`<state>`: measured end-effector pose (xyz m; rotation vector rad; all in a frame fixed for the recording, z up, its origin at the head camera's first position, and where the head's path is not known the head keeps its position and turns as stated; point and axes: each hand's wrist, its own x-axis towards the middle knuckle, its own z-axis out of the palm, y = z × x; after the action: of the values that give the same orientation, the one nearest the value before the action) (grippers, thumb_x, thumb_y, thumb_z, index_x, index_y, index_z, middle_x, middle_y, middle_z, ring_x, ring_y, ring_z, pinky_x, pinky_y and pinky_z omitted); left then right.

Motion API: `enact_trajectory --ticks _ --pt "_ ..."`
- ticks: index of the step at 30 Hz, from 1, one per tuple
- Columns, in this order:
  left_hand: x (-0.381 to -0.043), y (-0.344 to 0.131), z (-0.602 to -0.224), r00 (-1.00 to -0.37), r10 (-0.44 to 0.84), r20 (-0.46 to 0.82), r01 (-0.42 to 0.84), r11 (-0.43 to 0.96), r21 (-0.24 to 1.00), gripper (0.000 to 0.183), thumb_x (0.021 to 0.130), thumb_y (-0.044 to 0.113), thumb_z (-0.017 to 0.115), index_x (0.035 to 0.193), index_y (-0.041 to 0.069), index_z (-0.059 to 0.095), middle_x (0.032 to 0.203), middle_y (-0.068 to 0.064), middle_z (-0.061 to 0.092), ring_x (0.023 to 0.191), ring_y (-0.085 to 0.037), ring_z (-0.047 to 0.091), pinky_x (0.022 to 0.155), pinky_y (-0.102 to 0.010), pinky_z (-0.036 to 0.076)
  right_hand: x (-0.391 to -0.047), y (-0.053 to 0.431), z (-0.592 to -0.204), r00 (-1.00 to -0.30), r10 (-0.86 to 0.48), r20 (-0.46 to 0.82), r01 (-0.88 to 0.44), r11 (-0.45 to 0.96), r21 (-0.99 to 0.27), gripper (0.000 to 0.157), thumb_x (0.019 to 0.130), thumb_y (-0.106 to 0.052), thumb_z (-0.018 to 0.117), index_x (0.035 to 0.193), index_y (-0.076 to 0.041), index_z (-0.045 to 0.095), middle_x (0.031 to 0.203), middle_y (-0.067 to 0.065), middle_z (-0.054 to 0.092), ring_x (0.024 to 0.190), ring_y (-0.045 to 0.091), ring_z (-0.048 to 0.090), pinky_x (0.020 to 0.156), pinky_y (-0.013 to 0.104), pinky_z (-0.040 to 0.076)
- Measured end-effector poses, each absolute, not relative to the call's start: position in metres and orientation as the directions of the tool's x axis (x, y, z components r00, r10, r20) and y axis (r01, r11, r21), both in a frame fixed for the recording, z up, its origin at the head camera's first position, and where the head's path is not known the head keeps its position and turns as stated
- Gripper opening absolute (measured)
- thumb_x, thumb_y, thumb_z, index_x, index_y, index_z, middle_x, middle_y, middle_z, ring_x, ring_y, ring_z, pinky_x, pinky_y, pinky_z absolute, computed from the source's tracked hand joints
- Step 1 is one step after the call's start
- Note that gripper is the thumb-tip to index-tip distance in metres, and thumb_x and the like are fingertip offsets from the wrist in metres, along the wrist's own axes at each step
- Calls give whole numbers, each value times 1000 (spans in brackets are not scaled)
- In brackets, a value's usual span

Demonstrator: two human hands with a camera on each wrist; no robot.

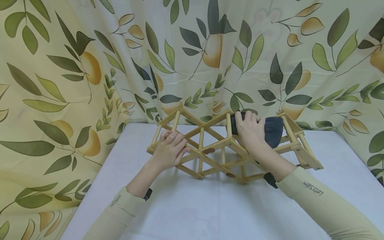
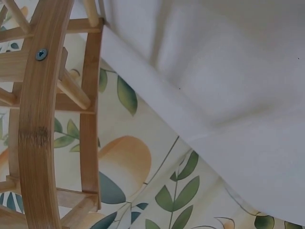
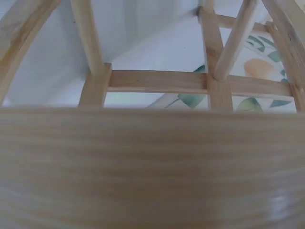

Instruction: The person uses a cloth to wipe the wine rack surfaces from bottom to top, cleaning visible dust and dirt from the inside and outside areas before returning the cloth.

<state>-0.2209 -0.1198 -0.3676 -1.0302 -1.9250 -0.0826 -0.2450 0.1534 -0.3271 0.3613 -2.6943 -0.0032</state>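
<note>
A bamboo lattice rack (image 1: 200, 139), made of crossed slats and round dowels, spreads across the far part of the white table. My left hand (image 1: 169, 150) grips its left section, fingers curled over the wood. On the right side, a dark blue cloth item (image 1: 273, 130) lies among the bars. My right hand (image 1: 250, 133) holds this item from above, covering its middle. In the left wrist view a slat (image 2: 40, 119) with a screw stands close. A broad light wooden surface (image 3: 152, 167) fills the lower right wrist view; neither wrist view shows fingers.
The white table (image 1: 192, 206) extends in front of the rack. Behind it hangs a curtain (image 1: 192, 66) printed with leaves and orange fruit. Small brown patches (image 1: 209, 151) show on the rack's middle. A black strap (image 1: 271, 180) shows under the right wrist.
</note>
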Motion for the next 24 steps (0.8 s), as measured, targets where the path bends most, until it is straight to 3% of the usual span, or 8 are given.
enact_trajectory --ticks 9,18,24 --pt "-221 -121 -368 -229 620 750 686 650 -328 37 99 34 29 81 11 52 89 -2 45 90 -21 40 86 -41 29 -244 152 -325 -864 -282 416 -280 958 67 58 72 -25 76 111 -2 38 95 25 42 88 38 40 76 57 30" --pt "-222 -119 -369 -226 628 744 679 650 -342 38 99 34 28 80 11 51 88 -2 45 90 -21 40 85 -42 30 -243 153 -324 -940 -169 297 -152 985 81 70 71 -33 77 116 1 37 100 30 42 96 42 41 80 61 31" --pt "-222 -120 -369 -226 623 749 684 649 -333 37 99 34 28 81 11 52 88 -2 45 90 -20 40 86 -42 29 -244 154 -327 -889 -219 403 -203 976 83 69 67 -31 80 111 1 39 96 28 43 91 42 43 76 59 32"
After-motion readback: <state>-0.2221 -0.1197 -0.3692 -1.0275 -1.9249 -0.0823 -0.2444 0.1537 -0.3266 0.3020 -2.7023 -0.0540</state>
